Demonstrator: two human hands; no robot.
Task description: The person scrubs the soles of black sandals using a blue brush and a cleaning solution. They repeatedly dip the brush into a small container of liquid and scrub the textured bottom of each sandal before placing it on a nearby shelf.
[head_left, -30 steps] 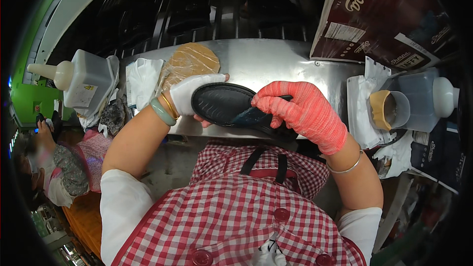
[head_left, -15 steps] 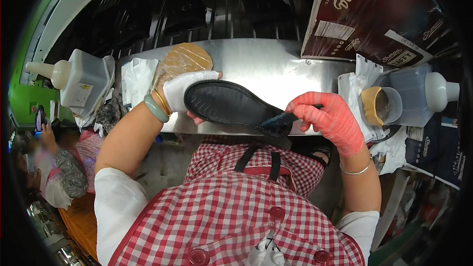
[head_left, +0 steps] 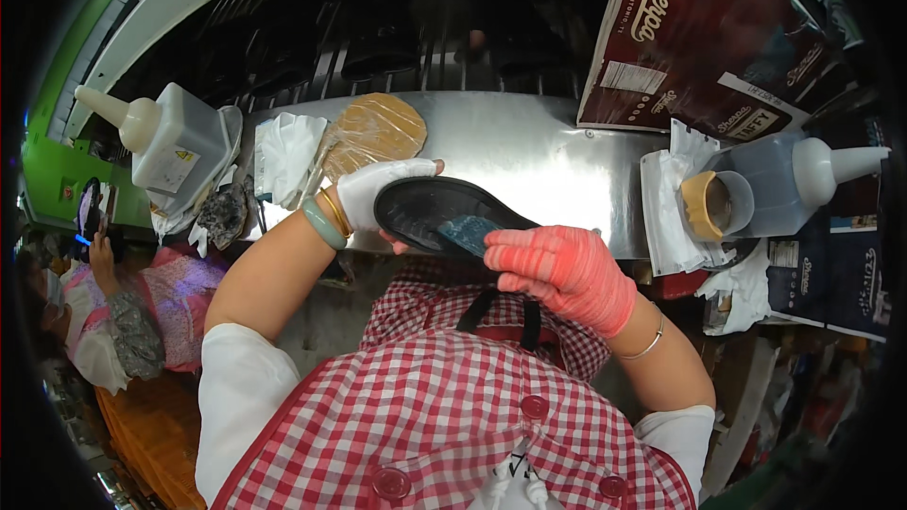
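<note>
My left hand (head_left: 373, 194), in a white glove, is closed round the toe end of a black shoe sole (head_left: 416, 206). The sole lies slanted above the front edge of the metal bench, its hollow side facing up. A brush (head_left: 465, 231) with blue bristles rests on that surface near the middle. Closed round the brush handle is my right hand (head_left: 567, 279), in a coral-red glove, which hides the handle and the heel end of the sole.
A tan sheet piece in clear plastic (head_left: 378, 132) lies beyond my left hand, beside white cloths (head_left: 288, 156). Squeeze bottles stand at left (head_left: 179, 146) and right (head_left: 775, 189). A yellow-rimmed cup (head_left: 704, 206) sits by the right bottle. A maroon carton (head_left: 699, 38) rises behind. Another person (head_left: 132, 312) is at far left.
My right hand has moved left along the sole, carrying the brush from the heel end toward the middle. The sole has shifted slightly right and down in the view.
</note>
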